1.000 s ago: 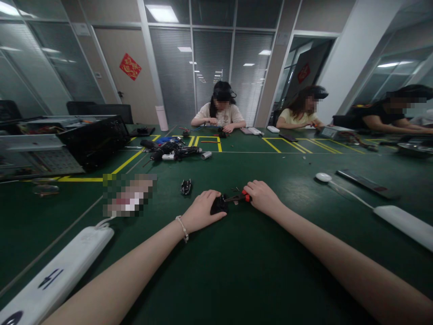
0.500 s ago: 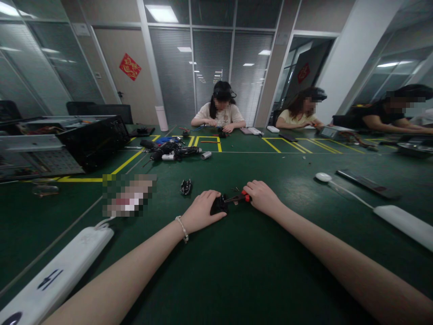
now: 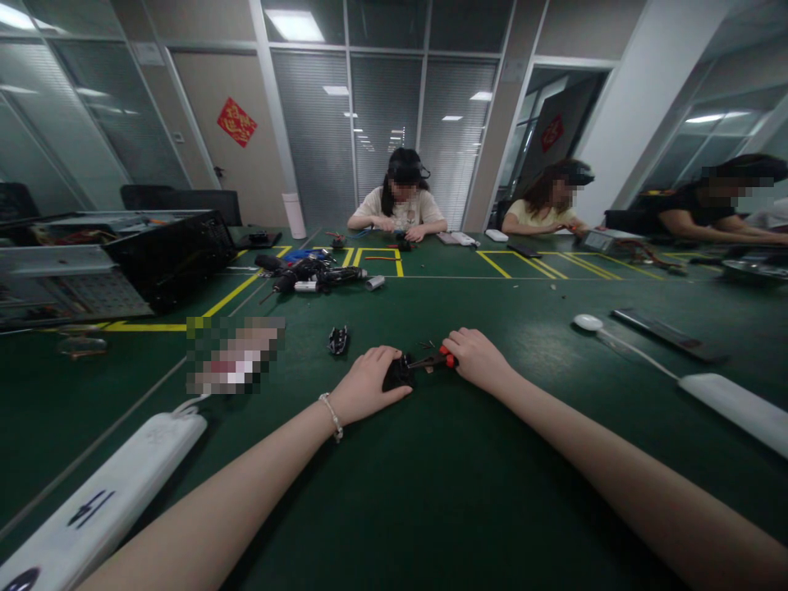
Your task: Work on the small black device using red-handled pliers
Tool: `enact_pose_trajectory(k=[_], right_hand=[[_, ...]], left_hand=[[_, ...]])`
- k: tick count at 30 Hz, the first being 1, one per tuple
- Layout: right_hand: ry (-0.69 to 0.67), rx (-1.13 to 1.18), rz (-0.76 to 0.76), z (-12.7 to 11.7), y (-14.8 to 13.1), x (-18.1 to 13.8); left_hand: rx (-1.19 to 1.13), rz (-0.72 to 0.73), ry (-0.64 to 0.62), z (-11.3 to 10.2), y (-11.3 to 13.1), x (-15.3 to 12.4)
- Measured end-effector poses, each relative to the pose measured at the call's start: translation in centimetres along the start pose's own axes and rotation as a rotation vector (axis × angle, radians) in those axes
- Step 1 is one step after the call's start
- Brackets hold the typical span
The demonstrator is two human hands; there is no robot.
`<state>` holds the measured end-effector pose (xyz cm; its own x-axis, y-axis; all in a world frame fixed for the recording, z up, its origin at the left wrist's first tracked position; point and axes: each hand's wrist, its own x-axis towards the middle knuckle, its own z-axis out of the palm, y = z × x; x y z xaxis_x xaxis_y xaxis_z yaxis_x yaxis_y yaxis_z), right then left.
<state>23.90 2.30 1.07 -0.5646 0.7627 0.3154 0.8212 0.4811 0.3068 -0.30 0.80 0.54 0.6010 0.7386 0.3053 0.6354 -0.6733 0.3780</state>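
**Q:** What does the left hand (image 3: 369, 382) hold?

**A:** A small black part (image 3: 399, 371), which lies on the green bench (image 3: 431, 492) straight ahead of the person. The fingers curl over its left side and the thumb lies along its near edge, pressing it to the bench.

**Q:** And the right hand (image 3: 477, 359)?

**A:** It is closed around a red-handled screwdriver (image 3: 434, 359). The dark shaft runs leftward to the top of the small black part. The exact point of contact is too small to tell.

**Q:** What lies about them?

**A:** A few tiny screws (image 3: 427, 344) lie just beyond the shaft, and a loose black piece (image 3: 338, 339) is near on the left. A white power strip (image 3: 104, 501) lies at lower left and a second power strip (image 3: 732, 402) at right, both well apart from the hands. Farther off are a heap of black tools (image 3: 313, 273), an open computer case (image 3: 166, 254), and three co-workers (image 3: 400, 205) seated along the far side of the bench.
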Motion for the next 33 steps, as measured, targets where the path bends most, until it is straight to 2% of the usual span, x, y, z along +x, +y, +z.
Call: enact_pose_trajectory(k=[16,33], right_hand=[[-0.006,0.011,0.01,-0.11,0.01,0.06],[-0.005,0.02,-0.008,0.04,0.1,0.0]], left_hand=[[-0.016,-0.039,-0.032,-0.24,0.2,0.03],[-0.005,-0.015,-0.027,-0.15,0.2,0.0]])
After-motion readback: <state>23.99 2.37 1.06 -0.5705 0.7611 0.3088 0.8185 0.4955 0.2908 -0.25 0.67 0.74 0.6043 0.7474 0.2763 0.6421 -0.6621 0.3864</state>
